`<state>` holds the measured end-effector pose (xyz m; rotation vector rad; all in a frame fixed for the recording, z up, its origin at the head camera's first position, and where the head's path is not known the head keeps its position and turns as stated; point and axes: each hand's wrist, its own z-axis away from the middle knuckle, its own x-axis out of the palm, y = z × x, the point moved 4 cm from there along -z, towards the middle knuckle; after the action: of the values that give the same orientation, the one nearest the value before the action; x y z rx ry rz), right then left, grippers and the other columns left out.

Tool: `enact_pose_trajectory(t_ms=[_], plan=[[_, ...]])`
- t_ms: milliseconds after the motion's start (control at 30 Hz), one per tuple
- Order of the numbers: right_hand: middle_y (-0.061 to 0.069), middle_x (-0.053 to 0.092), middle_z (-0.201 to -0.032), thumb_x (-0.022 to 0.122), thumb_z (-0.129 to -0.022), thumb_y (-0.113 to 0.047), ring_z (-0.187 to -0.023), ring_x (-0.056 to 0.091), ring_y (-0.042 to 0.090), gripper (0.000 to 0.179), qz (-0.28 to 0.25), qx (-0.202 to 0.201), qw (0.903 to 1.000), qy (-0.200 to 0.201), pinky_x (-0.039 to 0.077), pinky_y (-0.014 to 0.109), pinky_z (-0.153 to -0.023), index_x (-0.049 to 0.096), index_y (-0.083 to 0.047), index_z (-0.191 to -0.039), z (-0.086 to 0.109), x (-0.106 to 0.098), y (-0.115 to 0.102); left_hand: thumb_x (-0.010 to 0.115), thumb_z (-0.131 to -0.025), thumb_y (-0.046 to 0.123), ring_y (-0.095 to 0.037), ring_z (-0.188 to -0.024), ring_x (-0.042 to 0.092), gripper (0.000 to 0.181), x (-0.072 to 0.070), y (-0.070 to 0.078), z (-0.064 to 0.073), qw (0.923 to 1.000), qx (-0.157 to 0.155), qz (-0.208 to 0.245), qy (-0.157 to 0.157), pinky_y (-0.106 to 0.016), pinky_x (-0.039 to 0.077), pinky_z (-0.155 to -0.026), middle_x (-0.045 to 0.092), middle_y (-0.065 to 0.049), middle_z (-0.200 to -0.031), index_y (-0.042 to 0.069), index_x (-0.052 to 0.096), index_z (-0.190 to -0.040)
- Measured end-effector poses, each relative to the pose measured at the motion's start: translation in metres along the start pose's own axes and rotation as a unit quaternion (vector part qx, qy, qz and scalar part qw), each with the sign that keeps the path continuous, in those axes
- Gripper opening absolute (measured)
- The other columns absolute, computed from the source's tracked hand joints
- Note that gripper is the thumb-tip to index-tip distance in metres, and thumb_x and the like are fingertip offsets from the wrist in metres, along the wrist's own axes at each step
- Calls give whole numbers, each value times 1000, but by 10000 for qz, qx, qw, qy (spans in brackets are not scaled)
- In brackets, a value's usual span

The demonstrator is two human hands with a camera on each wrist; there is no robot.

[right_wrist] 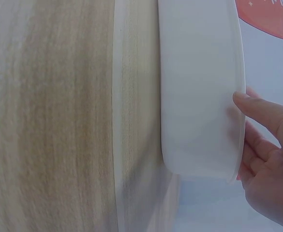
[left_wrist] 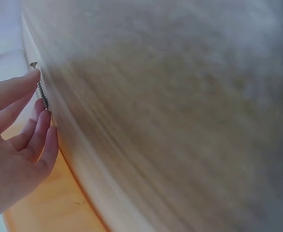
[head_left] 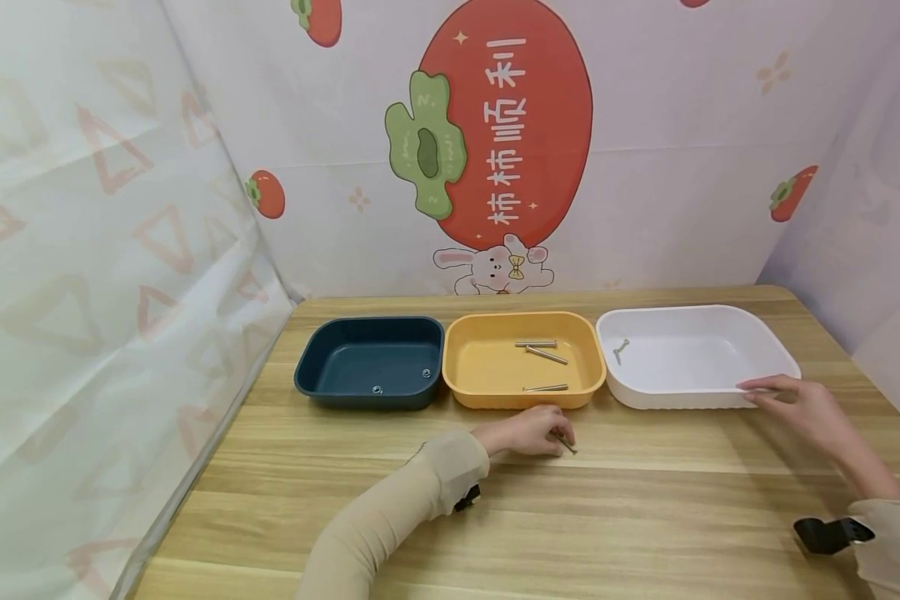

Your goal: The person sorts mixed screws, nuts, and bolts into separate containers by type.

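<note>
My left hand (head_left: 532, 431) pinches a small threaded screw (left_wrist: 42, 94) between thumb and fingertips, just in front of the yellow bin (head_left: 510, 401). The screw's flat head shows above the thumb in the left wrist view. At the right, my right hand (head_left: 813, 414) grips the rim of the white plastic bin (head_left: 675, 401) near its front right corner. In the right wrist view the thumb (right_wrist: 250, 102) lies on the bin's outer side, with the other fingers partly hidden behind the rim. Small screws (head_left: 622, 347) lie at the left inside the white bin.
Several long bolts (head_left: 546, 356) lie in the yellow bin. A dark blue bin (head_left: 367, 401) at the left holds two small nuts (head_left: 377, 389). The three bins stand in a row at the back of the wooden table (head_left: 570, 533), before a printed cloth backdrop (head_left: 345, 125).
</note>
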<state>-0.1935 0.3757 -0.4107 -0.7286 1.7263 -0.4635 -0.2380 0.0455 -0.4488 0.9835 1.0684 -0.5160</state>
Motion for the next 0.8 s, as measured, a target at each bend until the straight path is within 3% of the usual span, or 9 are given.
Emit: enact_pose_trajectory(t_ms=[433,800], plan=[[-39,45,-89,62,-83,-12,-85,34,-26,15,-42,-34,10000,-3,29,7,-64,65,-4,-94,0,2,1,65,-80,13,-3,-77,42,12,4,-1,-2,10000,-37,-73,28,-11,31,-69,50,6,-83,14,63,-92],[-39,45,-89,61,-83,-13,-85,34,-25,14,-46,28,10000,-4,29,9,-63,65,-5,-94,1,1,3,65,-80,11,-1,-76,45,7,3,2,-3,9996,236,-129,-37,-9,29,-71,53,7,-82,13,64,-87]])
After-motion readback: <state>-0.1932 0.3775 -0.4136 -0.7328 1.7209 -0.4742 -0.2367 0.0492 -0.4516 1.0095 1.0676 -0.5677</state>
